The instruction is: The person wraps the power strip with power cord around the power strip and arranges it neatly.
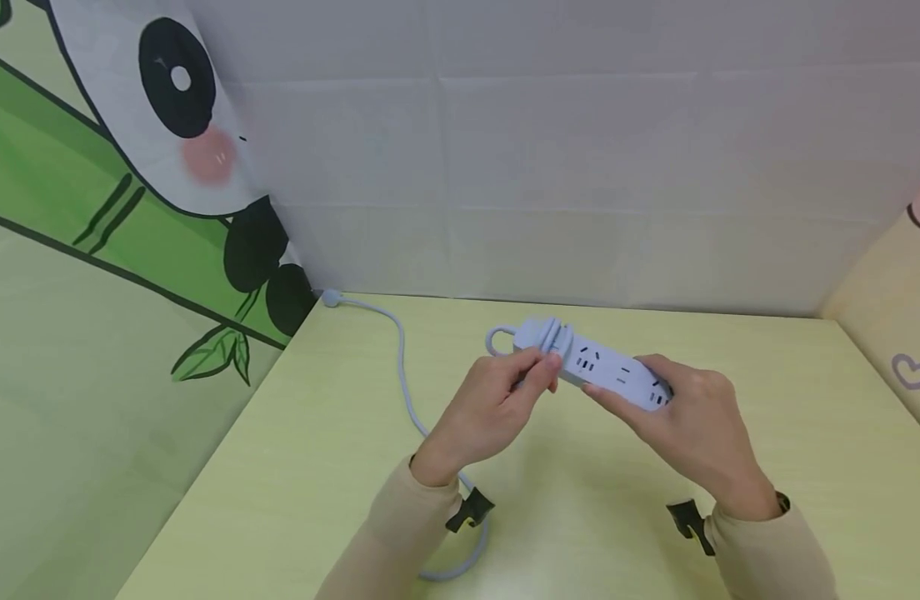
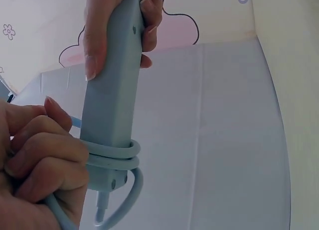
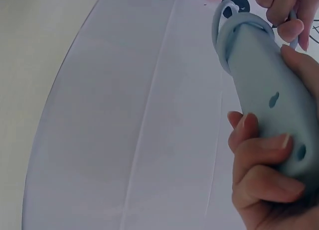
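A pale blue-white power strip (image 1: 617,372) is held up over the table, tilted, with its sockets facing the head camera. My right hand (image 1: 692,417) grips its right end, thumb along the near edge and fingers round the far side and underside. The strip's cord (image 2: 112,155) is wound round the other end in a couple of turns, with a small loop (image 1: 497,337) beyond that end. Close by the windings, my left hand (image 1: 497,404) holds the cord in curled fingers. The underside of the strip (image 3: 269,85) shows two hanging holes in the right wrist view.
The loose cord (image 1: 403,367) trails across the left of the pale yellow table (image 1: 280,467), under my left forearm. Its plug (image 1: 331,297) lies at the far left corner. A pale wall cloth (image 1: 565,167) stands behind the table, and a panda-printed cloth (image 1: 145,275) hangs at left.
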`<control>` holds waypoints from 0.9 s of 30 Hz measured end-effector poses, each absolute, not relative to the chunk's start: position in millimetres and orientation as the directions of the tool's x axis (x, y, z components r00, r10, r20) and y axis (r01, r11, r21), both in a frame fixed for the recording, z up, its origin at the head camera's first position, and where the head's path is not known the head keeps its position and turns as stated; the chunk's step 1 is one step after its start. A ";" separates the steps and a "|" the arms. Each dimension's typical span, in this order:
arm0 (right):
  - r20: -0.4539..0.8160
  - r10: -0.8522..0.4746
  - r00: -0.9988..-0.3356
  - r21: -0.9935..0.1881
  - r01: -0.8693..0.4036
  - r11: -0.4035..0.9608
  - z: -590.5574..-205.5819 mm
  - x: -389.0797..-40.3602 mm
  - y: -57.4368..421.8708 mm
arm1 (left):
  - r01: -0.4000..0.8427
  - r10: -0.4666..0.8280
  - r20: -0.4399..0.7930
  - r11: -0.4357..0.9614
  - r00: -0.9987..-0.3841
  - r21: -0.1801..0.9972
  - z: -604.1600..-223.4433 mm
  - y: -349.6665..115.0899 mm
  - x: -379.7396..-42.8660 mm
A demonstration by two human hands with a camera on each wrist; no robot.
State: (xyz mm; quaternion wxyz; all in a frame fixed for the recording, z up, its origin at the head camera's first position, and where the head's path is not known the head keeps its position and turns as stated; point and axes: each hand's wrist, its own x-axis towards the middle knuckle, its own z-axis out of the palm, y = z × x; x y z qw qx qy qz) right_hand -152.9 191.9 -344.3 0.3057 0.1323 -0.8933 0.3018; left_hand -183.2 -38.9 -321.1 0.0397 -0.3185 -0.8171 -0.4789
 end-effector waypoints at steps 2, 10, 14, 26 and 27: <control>0.660 -0.028 -0.751 -0.459 -0.432 0.777 -344.4 -153.2 190.0 | 0.550 0.493 0.364 0.309 -0.791 0.776 -321.2 -39.0 -183.1; 0.694 0.090 -0.714 -0.532 -0.425 0.733 -342.7 -154.4 187.3 | 0.469 0.576 0.285 0.198 -0.766 0.861 -321.7 -41.6 -185.1; 0.653 0.196 -0.731 -0.624 -0.374 0.686 -340.7 -153.2 190.7 | 0.413 0.655 0.254 0.098 -0.711 0.905 -322.0 -43.1 -187.4; 0.372 0.385 -0.845 -0.863 -0.163 0.478 -327.8 -144.1 206.7 | 0.288 0.747 0.206 -0.020 -0.632 0.958 -328.4 -56.7 -201.6; 0.359 0.388 -0.849 -0.871 -0.155 0.467 -327.6 -144.3 208.0 | 0.290 0.755 0.206 -0.022 -0.623 0.957 -328.6 -56.5 -202.1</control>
